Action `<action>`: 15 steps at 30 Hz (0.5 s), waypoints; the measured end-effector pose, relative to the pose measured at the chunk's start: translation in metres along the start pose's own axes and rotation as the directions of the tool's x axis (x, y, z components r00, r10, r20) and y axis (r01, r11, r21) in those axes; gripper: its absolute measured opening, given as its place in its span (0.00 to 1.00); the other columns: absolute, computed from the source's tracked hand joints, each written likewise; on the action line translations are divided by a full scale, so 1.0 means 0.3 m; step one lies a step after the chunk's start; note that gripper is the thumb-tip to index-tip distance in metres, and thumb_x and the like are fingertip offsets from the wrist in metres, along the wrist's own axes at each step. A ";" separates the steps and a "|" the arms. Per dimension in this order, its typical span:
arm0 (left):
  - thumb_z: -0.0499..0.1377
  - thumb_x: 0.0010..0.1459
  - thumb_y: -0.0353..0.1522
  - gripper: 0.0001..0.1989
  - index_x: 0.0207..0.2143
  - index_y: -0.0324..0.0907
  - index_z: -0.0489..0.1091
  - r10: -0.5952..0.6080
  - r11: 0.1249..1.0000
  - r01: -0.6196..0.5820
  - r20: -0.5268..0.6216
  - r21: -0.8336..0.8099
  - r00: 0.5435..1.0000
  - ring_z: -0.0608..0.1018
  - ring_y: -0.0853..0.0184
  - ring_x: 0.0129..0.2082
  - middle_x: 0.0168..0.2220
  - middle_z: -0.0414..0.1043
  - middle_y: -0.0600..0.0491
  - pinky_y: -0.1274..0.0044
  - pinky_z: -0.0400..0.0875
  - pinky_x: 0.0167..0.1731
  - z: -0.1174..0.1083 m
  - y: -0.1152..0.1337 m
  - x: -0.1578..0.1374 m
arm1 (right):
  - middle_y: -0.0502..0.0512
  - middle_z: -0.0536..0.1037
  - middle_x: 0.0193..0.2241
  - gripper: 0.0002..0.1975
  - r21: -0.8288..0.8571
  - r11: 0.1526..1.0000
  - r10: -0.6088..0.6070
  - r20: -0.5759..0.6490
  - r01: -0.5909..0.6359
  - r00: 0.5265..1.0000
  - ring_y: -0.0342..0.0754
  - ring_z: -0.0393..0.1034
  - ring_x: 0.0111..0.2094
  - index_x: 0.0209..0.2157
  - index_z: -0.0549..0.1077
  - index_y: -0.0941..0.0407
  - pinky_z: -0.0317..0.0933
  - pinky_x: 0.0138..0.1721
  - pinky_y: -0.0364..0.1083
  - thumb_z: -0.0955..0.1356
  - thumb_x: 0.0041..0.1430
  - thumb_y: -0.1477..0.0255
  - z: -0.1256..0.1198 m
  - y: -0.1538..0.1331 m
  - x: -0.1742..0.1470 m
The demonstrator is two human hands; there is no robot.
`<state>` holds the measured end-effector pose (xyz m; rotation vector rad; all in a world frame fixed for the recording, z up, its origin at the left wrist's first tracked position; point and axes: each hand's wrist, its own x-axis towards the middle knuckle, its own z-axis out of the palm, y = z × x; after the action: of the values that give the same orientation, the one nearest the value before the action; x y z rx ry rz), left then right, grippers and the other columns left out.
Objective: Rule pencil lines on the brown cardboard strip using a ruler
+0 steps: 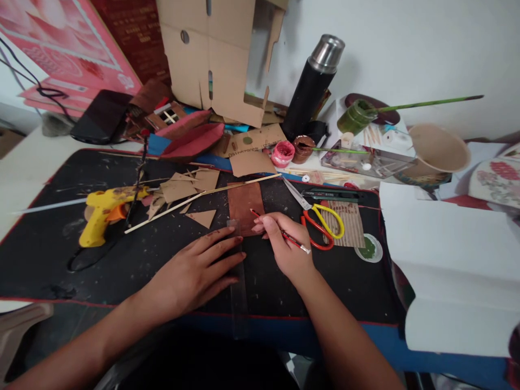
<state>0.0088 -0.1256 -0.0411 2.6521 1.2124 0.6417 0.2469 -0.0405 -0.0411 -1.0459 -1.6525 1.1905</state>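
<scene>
My left hand [203, 265] lies flat with its fingers stretched over a clear ruler [239, 295], pressing on it. The ruler reaches past the mat's front edge. Its far end meets a brown-painted rectangular piece [245, 200], which looks like cardboard. My right hand [290, 244] is closed round a red and black pencil [296, 242], its tip above the right part of the brown piece. Right of this hand lie scissors [317, 214] with one yellow and one orange-red handle, blades apart. A thin wooden stick [195, 199] crosses the far edge of the brown piece.
A yellow glue gun [103, 211] and cardboard scraps [203, 218] lie on the left of the black mat [162, 249]. Paint jars [283, 154], a black flask [311, 86] and a utility knife [333, 194] stand or lie behind. White paper [442, 260] is at right.
</scene>
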 end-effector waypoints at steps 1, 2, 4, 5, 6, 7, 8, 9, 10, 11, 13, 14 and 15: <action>0.59 0.77 0.36 0.17 0.63 0.41 0.75 -0.004 1.000 0.004 -0.002 -0.007 1.000 0.71 0.48 0.74 0.68 0.76 0.43 0.56 0.78 0.66 0.000 -0.001 -0.001 | 0.54 0.89 0.36 0.15 0.002 1.000 -0.001 -0.004 0.001 1.000 0.50 0.86 0.38 0.42 0.84 0.52 0.78 0.41 0.47 0.67 0.80 0.63 0.001 0.000 0.001; 0.60 0.77 0.36 0.18 0.64 0.41 0.76 -0.008 1.000 0.008 -0.004 -0.014 1.000 0.70 0.48 0.74 0.68 0.76 0.43 0.56 0.78 0.66 0.000 -0.001 -0.001 | 0.54 0.89 0.36 0.14 0.003 1.000 -0.001 -0.008 0.001 1.000 0.50 0.86 0.38 0.42 0.84 0.52 0.78 0.41 0.47 0.67 0.80 0.63 0.001 0.000 0.001; 0.61 0.76 0.36 0.18 0.64 0.41 0.76 -0.014 1.000 0.013 -0.008 -0.028 1.000 0.70 0.48 0.74 0.68 0.76 0.43 0.56 0.77 0.67 0.000 -0.002 -0.001 | 0.54 0.89 0.36 0.14 0.003 1.000 0.000 -0.009 0.000 1.000 0.49 0.86 0.37 0.42 0.84 0.52 0.78 0.41 0.48 0.67 0.80 0.64 0.001 0.000 0.003; 0.61 0.76 0.36 0.18 0.64 0.41 0.76 -0.011 0.999 0.011 -0.008 -0.031 1.000 0.70 0.48 0.74 0.68 0.75 0.43 0.56 0.77 0.67 0.000 -0.002 -0.001 | 0.54 0.89 0.36 0.14 0.002 1.000 0.000 -0.008 0.000 1.000 0.49 0.86 0.37 0.42 0.84 0.52 0.78 0.41 0.48 0.67 0.80 0.64 0.001 0.000 0.003; 0.61 0.76 0.36 0.18 0.64 0.41 0.76 -0.008 0.999 0.008 -0.008 -0.032 1.000 0.71 0.48 0.74 0.68 0.75 0.43 0.56 0.77 0.67 0.000 -0.003 -0.001 | 0.54 0.89 0.36 0.14 0.002 1.000 0.000 -0.007 0.000 1.000 0.49 0.86 0.37 0.42 0.84 0.52 0.78 0.41 0.48 0.68 0.80 0.64 0.001 -0.001 0.003; 0.61 0.76 0.36 0.18 0.64 0.41 0.76 -0.005 1.000 0.004 -0.006 -0.031 1.000 0.71 0.47 0.74 0.68 0.75 0.43 0.55 0.77 0.66 0.000 -0.003 0.000 | 0.54 0.89 0.37 0.13 0.002 1.000 0.001 -0.004 -0.001 1.000 0.49 0.86 0.38 0.42 0.84 0.52 0.78 0.41 0.48 0.68 0.80 0.65 0.001 -0.001 0.003; 0.61 0.76 0.36 0.18 0.64 0.41 0.76 -0.003 1.000 0.003 -0.004 -0.029 1.000 0.71 0.47 0.73 0.68 0.75 0.43 0.55 0.78 0.66 0.001 -0.003 0.000 | 0.54 0.89 0.37 0.13 0.002 1.000 0.002 -0.003 -0.002 1.000 0.49 0.86 0.38 0.42 0.84 0.52 0.78 0.41 0.48 0.68 0.80 0.65 0.001 -0.001 0.003; 0.61 0.76 0.36 0.18 0.64 0.41 0.76 -0.003 1.000 0.003 -0.002 -0.027 1.000 0.71 0.47 0.73 0.68 0.75 0.43 0.56 0.78 0.66 0.001 -0.004 0.000 | 0.54 0.89 0.37 0.13 0.002 1.000 0.005 -0.002 -0.005 1.000 0.50 0.86 0.38 0.42 0.84 0.52 0.78 0.40 0.48 0.68 0.80 0.65 0.001 -0.001 0.003; 0.62 0.76 0.37 0.18 0.64 0.41 0.76 -0.004 1.000 0.004 -0.002 -0.023 1.000 0.72 0.48 0.73 0.68 0.76 0.43 0.56 0.78 0.66 0.002 -0.004 -0.001 | 0.54 0.89 0.37 0.13 0.003 1.000 0.008 -0.003 -0.008 1.000 0.50 0.86 0.38 0.42 0.84 0.52 0.78 0.40 0.47 0.68 0.80 0.65 0.001 -0.002 0.003; 0.62 0.76 0.37 0.18 0.64 0.42 0.76 -0.006 1.000 0.006 -0.001 -0.020 1.000 0.72 0.48 0.73 0.68 0.76 0.43 0.56 0.78 0.66 0.002 -0.004 -0.002 | 0.54 0.89 0.37 0.13 0.003 1.000 0.012 -0.004 -0.012 1.000 0.50 0.86 0.38 0.42 0.84 0.52 0.78 0.40 0.47 0.68 0.80 0.65 0.001 -0.002 0.002; 0.62 0.76 0.37 0.18 0.63 0.41 0.76 -0.008 1.000 0.008 0.001 -0.011 1.000 0.73 0.48 0.72 0.67 0.76 0.43 0.57 0.78 0.66 0.003 -0.004 -0.004 | 0.54 0.89 0.37 0.13 0.002 1.000 0.017 -0.005 -0.017 1.000 0.49 0.86 0.38 0.42 0.84 0.52 0.78 0.40 0.47 0.68 0.80 0.65 0.001 -0.004 0.002; 0.62 0.76 0.37 0.18 0.63 0.41 0.76 -0.008 1.000 0.008 0.002 -0.009 1.000 0.73 0.48 0.71 0.67 0.76 0.43 0.56 0.78 0.65 0.003 -0.004 -0.005 | 0.54 0.89 0.36 0.13 0.000 1.000 0.018 -0.006 -0.018 1.000 0.49 0.86 0.38 0.42 0.84 0.52 0.78 0.40 0.47 0.68 0.80 0.65 0.001 -0.005 0.002; 0.61 0.76 0.38 0.18 0.64 0.41 0.76 -0.008 1.000 0.008 0.003 -0.009 1.000 0.73 0.48 0.71 0.67 0.76 0.43 0.56 0.79 0.65 0.003 -0.004 -0.005 | 0.54 0.89 0.37 0.12 -0.003 1.000 0.016 -0.004 -0.016 1.000 0.49 0.86 0.38 0.42 0.84 0.53 0.78 0.40 0.47 0.68 0.80 0.66 0.000 -0.005 0.002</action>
<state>0.0076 -0.1260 -0.0427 2.6387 1.2157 0.6397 0.2465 -0.0403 -0.0395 -1.0645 -1.6463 1.1962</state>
